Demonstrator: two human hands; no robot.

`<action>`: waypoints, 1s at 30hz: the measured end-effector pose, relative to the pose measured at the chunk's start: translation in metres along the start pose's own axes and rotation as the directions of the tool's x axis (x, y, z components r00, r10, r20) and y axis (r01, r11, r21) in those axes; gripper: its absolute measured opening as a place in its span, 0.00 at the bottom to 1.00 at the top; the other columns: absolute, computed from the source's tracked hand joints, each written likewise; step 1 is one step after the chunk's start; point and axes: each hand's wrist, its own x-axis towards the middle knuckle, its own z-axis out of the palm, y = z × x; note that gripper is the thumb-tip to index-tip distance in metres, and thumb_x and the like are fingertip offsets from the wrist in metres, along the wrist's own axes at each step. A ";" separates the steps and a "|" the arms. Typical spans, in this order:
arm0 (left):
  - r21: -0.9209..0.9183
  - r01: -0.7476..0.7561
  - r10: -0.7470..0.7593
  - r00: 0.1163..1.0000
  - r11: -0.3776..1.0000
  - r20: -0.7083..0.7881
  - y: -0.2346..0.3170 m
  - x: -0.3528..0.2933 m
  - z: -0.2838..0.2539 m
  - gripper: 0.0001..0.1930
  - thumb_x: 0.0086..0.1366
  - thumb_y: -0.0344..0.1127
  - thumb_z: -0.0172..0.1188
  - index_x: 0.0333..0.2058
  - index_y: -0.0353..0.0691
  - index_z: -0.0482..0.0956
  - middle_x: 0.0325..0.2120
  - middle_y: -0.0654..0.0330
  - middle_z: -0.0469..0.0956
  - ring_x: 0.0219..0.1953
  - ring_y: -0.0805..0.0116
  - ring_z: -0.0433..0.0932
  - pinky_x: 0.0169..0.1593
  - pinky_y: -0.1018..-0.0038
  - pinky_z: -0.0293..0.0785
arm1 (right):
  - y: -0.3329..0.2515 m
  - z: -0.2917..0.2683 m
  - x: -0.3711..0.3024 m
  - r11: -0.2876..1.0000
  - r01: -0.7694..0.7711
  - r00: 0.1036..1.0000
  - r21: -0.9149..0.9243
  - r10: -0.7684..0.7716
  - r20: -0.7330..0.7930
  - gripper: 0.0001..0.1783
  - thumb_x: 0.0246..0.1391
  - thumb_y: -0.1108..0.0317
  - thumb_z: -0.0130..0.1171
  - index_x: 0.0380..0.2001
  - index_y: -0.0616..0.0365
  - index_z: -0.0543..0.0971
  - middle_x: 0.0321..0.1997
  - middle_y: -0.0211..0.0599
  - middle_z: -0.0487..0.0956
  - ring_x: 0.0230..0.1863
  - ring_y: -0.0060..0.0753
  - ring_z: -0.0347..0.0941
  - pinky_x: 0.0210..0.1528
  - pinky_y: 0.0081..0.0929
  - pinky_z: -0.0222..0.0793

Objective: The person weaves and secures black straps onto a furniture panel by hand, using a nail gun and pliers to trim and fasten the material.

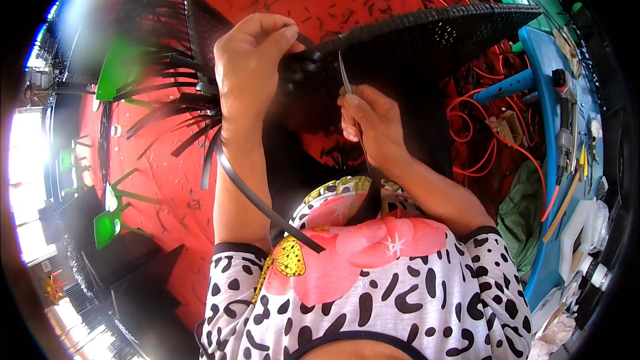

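We see our left hand (250, 60) curled shut around the edge of a black woven panel (427, 37), thumb and fingers pinched together on the dark weave near the middle of the view. The panel stretches from that grip toward the upper right, its surface a mesh of small holes, and it is held up in front of our chest above the red floor (167, 180). Loose black strips (173, 103) fan out from the panel's left end, just beside our left wrist, and one longer black strip (267, 210) runs down from under the left hand across our forearm to the flowered shirt (360, 273).

Our right hand (373, 123) is closed on a thin metal tool (345, 77), which points upward with its tip touching the underside of the panel just right of the left hand. What kind of tool it is we cannot quite tell, since only a slim grey blade shows above the fingers.

To the right stands a blue bench (550, 120) carrying hand tools, with orange cord (480, 127) looped on the floor near it and a green cloth (523, 217) heaped beside its lower end. Green plastic chairs (117, 70) stand well apart at the left. Small black offcuts are scattered over the floor.
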 end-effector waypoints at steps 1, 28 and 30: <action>0.040 0.004 -0.003 1.000 0.999 -0.011 0.002 -0.001 -0.001 0.05 0.56 0.25 0.57 0.30 0.28 0.77 0.23 0.59 0.77 0.25 0.74 0.77 0.33 0.80 0.72 | 0.000 0.001 -0.001 0.992 -0.051 0.998 0.118 0.045 0.049 0.08 0.58 0.68 0.52 0.30 0.62 0.73 0.17 0.24 0.65 0.15 0.13 0.57 0.16 0.13 0.52; 0.111 0.053 -0.049 0.998 0.992 -0.035 0.001 -0.007 0.001 0.03 0.58 0.23 0.56 0.30 0.30 0.76 0.23 0.63 0.75 0.25 0.76 0.75 0.33 0.82 0.71 | -0.020 0.020 -0.006 0.939 -0.264 0.961 0.222 0.276 -0.024 0.11 0.56 0.66 0.56 0.22 0.56 0.69 0.15 0.29 0.68 0.14 0.21 0.64 0.16 0.19 0.60; 0.106 0.043 -0.039 0.999 0.993 -0.033 -0.001 -0.007 0.001 0.03 0.58 0.23 0.56 0.30 0.30 0.76 0.23 0.63 0.75 0.25 0.76 0.75 0.33 0.82 0.71 | -0.028 0.025 -0.006 0.919 -0.307 0.947 0.247 0.321 -0.014 0.11 0.56 0.66 0.56 0.22 0.56 0.68 0.15 0.29 0.68 0.14 0.22 0.64 0.16 0.20 0.60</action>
